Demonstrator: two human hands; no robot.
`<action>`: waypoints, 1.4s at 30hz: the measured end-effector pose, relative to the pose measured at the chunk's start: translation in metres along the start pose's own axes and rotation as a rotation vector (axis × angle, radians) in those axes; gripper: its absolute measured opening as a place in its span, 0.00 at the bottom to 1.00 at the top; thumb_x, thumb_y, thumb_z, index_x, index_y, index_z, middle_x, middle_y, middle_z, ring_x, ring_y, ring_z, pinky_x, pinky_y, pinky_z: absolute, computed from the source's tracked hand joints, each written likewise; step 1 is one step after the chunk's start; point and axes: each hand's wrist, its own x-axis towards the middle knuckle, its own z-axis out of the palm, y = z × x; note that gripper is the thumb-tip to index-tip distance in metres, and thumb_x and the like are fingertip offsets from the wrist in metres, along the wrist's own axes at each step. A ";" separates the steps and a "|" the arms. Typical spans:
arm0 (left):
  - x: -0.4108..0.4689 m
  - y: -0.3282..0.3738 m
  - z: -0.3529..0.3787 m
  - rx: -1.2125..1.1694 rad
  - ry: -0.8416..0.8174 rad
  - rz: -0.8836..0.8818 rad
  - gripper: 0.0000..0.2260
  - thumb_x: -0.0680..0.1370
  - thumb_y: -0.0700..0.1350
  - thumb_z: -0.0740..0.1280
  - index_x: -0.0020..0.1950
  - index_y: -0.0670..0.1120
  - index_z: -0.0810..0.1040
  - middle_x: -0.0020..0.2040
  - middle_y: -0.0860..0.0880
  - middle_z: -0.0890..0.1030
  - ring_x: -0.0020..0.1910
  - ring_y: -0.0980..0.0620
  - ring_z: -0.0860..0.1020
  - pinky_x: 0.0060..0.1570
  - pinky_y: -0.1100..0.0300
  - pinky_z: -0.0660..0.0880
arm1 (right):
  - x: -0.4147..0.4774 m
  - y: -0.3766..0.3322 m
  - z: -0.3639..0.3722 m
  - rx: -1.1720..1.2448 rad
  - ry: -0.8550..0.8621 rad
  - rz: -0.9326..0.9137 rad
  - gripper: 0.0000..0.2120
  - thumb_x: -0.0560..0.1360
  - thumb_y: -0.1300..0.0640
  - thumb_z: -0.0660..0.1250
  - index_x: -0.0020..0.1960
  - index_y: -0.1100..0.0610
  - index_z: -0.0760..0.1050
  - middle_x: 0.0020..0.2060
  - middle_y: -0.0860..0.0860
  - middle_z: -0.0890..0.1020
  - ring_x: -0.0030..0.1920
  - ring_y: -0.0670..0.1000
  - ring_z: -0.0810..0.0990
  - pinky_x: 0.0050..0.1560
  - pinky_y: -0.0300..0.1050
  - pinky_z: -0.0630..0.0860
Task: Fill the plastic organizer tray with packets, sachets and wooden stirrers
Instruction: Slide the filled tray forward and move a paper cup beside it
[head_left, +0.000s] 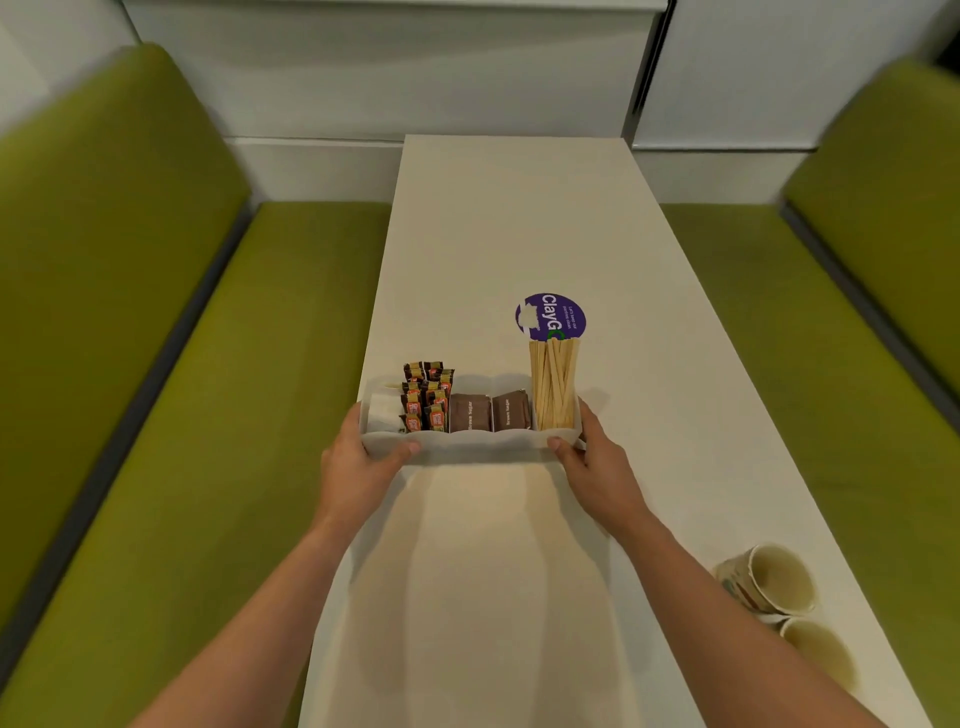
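Spanning the white surface crosswise, toward its left edge: tray, white plastic, long and shallow, split into compartments. Cannot tell whether it rests on the surface or is held just off it. Contents, left to right: white packets in the end compartment; orange-and-brown packets standing upright in rows; brown sachets printed "Brown Sugar", filling two compartments; stirrers, pale wood, standing in the right end compartment, rising well above the rim and slightly fanned. Left grip clasps the tray's left end, thumb on the front wall, fingers wrapped round the end. Right grip clasps the right end the same way, thumb on the front wall below the stirrers. Bare forearms reach in from the near edge. Just behind the stirrers a round purple sticker lies flat on the surface, its near edge hidden by them. Near right corner: two paper cups, close together, open mouths in view. Green benches flank the surface on both sides.
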 end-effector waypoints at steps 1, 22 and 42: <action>-0.001 0.002 -0.001 0.002 -0.014 -0.003 0.46 0.65 0.67 0.77 0.78 0.53 0.64 0.70 0.50 0.78 0.67 0.47 0.77 0.64 0.44 0.77 | -0.001 0.000 -0.001 -0.003 -0.011 0.003 0.31 0.84 0.50 0.63 0.82 0.46 0.54 0.70 0.46 0.76 0.65 0.49 0.78 0.65 0.46 0.76; -0.236 0.067 0.089 -0.093 -0.118 0.316 0.23 0.77 0.46 0.74 0.70 0.57 0.72 0.65 0.59 0.75 0.64 0.65 0.73 0.63 0.65 0.71 | -0.251 0.006 -0.103 0.185 0.393 -0.187 0.18 0.77 0.61 0.74 0.60 0.42 0.80 0.50 0.40 0.83 0.49 0.49 0.81 0.46 0.36 0.77; -0.328 0.122 0.246 -0.184 -0.291 0.209 0.26 0.77 0.51 0.74 0.73 0.56 0.71 0.67 0.60 0.78 0.66 0.61 0.76 0.65 0.57 0.76 | -0.237 0.150 -0.182 0.185 -0.134 -0.053 0.33 0.81 0.62 0.67 0.73 0.31 0.62 0.63 0.25 0.74 0.66 0.31 0.73 0.63 0.30 0.73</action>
